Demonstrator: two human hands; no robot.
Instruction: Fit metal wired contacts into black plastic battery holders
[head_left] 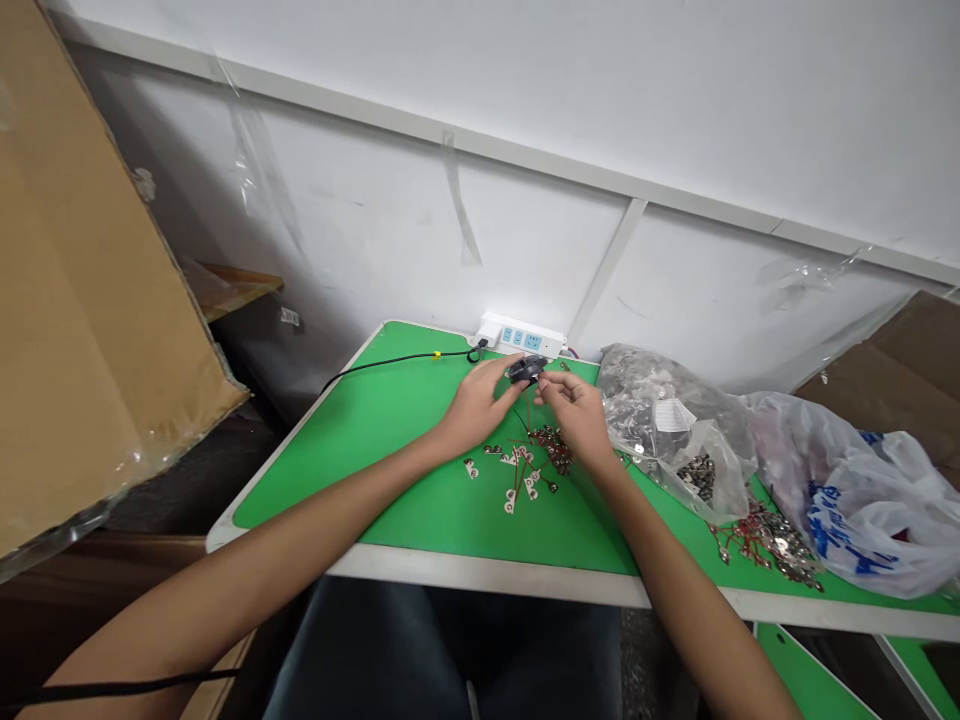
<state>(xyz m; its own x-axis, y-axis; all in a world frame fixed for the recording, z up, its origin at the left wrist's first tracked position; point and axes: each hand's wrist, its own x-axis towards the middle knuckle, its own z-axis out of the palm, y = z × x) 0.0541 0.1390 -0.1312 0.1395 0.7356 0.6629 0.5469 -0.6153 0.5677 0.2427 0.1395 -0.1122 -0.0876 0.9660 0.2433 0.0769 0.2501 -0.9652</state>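
L hand (472, 408) had black part (527, 369) gripped btwn thumb & fingers, over green table (360, 470) nr pwr strip (525, 337). R hand (579, 412) had fingertips at part's R edge; couldn't tell if gripping. Metal bits (553, 450) w/ red wires lay btwn forearms.

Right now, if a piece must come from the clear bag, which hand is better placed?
Probably the right hand: it is nearer the clear bag. The left hand is farther off, holding the black part, though the right is also busy there.

Dark rounded part (527, 369) in left hand (471, 408)
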